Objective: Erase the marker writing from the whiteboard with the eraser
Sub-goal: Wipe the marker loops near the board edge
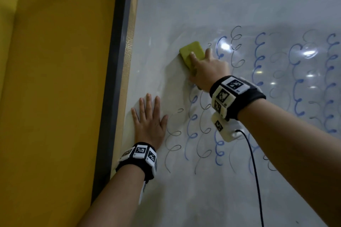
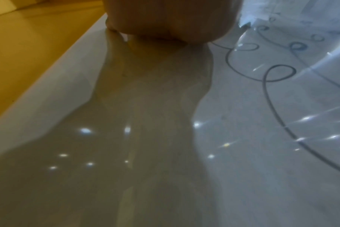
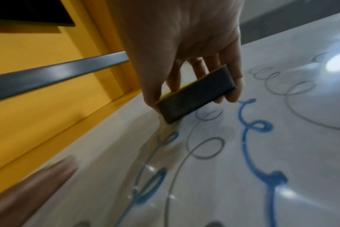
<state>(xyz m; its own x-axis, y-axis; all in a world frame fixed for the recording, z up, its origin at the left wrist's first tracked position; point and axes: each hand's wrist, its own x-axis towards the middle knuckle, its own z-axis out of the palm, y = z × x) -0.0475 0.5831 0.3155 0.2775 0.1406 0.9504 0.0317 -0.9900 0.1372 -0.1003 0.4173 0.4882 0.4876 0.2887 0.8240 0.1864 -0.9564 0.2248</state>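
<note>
The whiteboard fills the head view, covered in blue and grey looping marker lines. My right hand grips a yellow-green eraser and holds it against the board near its upper left. In the right wrist view the eraser's dark felt face sits between my thumb and fingers above blue loops. My left hand lies flat on the board lower left, fingers spread. In the left wrist view only the heel of that hand shows, with grey loops beside it.
A dark grey frame edges the board on the left, with a yellow wall beyond it. A black cable hangs from my right wrist band. The board area left of the eraser looks wiped, with faint smears.
</note>
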